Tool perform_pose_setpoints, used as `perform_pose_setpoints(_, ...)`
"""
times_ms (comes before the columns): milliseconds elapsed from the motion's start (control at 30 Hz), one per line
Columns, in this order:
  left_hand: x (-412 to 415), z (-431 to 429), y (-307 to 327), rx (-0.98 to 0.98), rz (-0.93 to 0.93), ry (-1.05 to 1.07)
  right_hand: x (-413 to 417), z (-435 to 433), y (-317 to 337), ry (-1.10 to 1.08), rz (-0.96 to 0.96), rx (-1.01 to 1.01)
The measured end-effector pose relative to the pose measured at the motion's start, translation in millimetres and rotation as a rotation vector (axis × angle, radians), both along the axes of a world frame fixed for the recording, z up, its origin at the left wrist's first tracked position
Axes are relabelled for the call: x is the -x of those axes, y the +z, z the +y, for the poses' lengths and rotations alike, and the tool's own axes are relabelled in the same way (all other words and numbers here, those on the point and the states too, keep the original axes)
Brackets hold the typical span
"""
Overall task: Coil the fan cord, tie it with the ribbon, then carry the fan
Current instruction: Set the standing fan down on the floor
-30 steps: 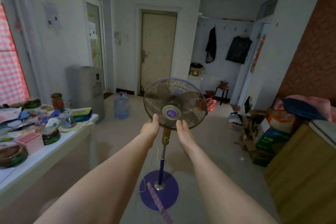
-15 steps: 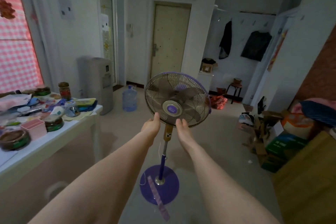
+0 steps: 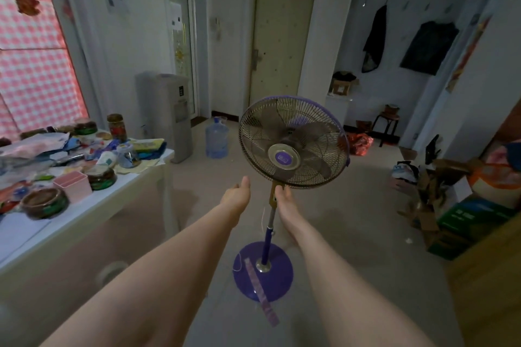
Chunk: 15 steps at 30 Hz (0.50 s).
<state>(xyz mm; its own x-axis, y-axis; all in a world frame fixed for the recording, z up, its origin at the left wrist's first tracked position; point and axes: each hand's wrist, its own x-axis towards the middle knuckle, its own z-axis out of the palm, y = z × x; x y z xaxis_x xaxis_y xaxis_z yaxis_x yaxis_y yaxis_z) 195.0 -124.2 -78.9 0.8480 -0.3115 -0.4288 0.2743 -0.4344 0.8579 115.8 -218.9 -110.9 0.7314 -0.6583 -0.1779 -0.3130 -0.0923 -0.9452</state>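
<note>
fan: stands upright on the floor in the middle of the room, its round wire grille with a purple rim facing the camera and turned a little to the left.
pole: thin, purple low down and gold-brown just under the grille, rising from the base.
base: round purple disc flat on the floor between the two forearms.
ribbon: pale purple strip lying flat across the base, its near end running off the rim onto the floor.
cord: only a thin pale line shows beside the pole and a loop at the left rim of the base; not coiled or tied as far as can be seen.
left hand: reaches forward left of the pole, apart from the fan, fingers together and loosely spread open, holding nothing.
right hand: lies against the gold-brown top of the pole just under the grille; whether the fingers close round it cannot be told from this angle.
table: white, on the left, crowded with jars, bowls and papers.
water bottle: blue, standing on the floor beyond the fan, beside a grey dispenser.
door: pale, closed, on the far wall.
</note>
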Motion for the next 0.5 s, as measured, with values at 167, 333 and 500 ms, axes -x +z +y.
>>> perform_pose_setpoints(167,-22,-2,7,-0.011,-0.040,-0.018,-18,0,2,-0.020,-0.017,-0.009)
perform_pose_setpoints(333,-45,-8,4,0.007,-0.042,-0.038,-40,-5,1,-0.039,-0.015,0.003)
perform_pose_setpoints(500,-73,-17,-17,0.002,-0.051,-0.069,-63,-13,-17,-0.030,-0.013,0.019)
